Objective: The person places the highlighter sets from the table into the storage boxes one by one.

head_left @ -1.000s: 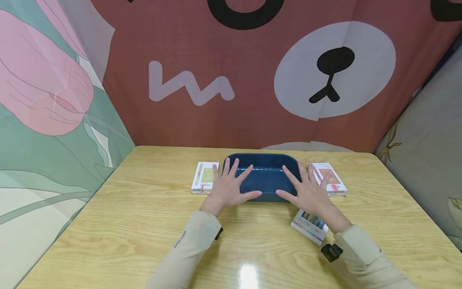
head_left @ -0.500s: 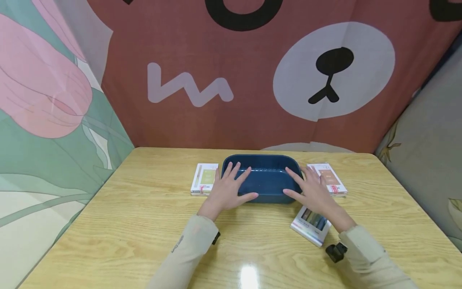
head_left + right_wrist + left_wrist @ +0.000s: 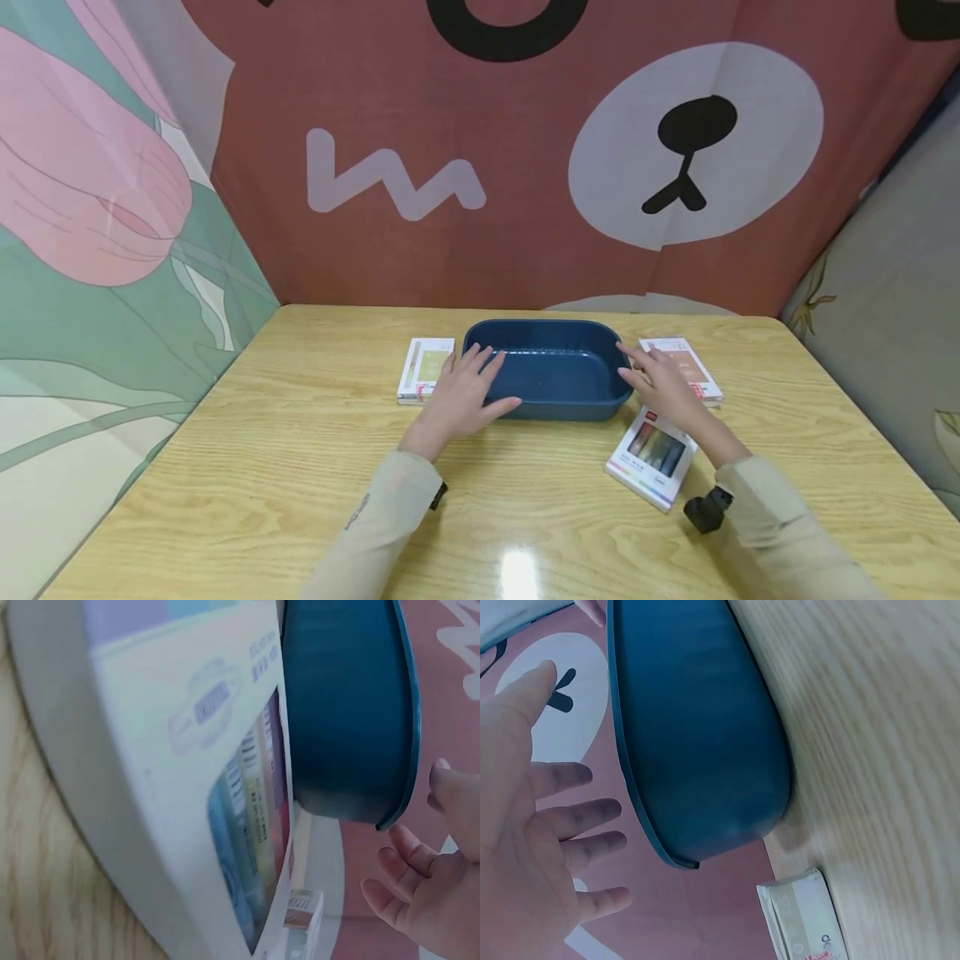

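Observation:
A dark blue rectangular bin (image 3: 558, 410) stands between my two hands. My left hand (image 3: 453, 402) hovers over its left end with fingers spread, and the left wrist view shows those fingers (image 3: 581, 817) straight, beside the rim and holding nothing. At the right end, my right hand (image 3: 666, 390) has its thumb and index finger near the rim; its fingers are loosely bent in the right wrist view. Beneath the right wrist lies a white box (image 3: 651, 460), with colourful pens (image 3: 251, 817) showing through its window.
A white pack with a green panel (image 3: 423, 368) lies left of the bin, partly behind the left hand. Another with an orange panel (image 3: 688, 367) lies to the right. The wooden table (image 3: 285, 433) meets a bear-print cloth (image 3: 525, 208) at the back.
Both hands have drawn apart and back a little, the left toward the left and the right toward the right. The right fingers have come closer together. More of the windowed box shows.

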Demonstrator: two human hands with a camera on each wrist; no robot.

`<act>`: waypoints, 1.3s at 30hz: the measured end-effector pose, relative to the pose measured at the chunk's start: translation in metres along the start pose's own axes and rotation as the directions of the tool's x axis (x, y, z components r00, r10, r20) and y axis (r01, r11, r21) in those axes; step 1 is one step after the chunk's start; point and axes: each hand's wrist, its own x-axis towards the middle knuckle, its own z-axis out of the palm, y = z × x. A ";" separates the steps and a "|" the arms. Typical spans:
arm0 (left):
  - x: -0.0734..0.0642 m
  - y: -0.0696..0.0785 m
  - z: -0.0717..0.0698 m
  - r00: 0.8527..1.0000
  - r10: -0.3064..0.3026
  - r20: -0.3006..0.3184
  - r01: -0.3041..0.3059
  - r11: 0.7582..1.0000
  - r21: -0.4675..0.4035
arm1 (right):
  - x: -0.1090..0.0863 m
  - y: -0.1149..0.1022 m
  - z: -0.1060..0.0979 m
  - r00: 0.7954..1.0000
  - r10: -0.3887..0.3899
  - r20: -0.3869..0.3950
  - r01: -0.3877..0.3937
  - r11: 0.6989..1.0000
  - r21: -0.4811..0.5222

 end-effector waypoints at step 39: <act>-0.003 -0.043 0.001 0.945 -0.127 -0.303 0.108 0.991 -0.077 | 0.006 0.011 -0.002 0.906 0.361 0.220 -0.422 0.801 0.424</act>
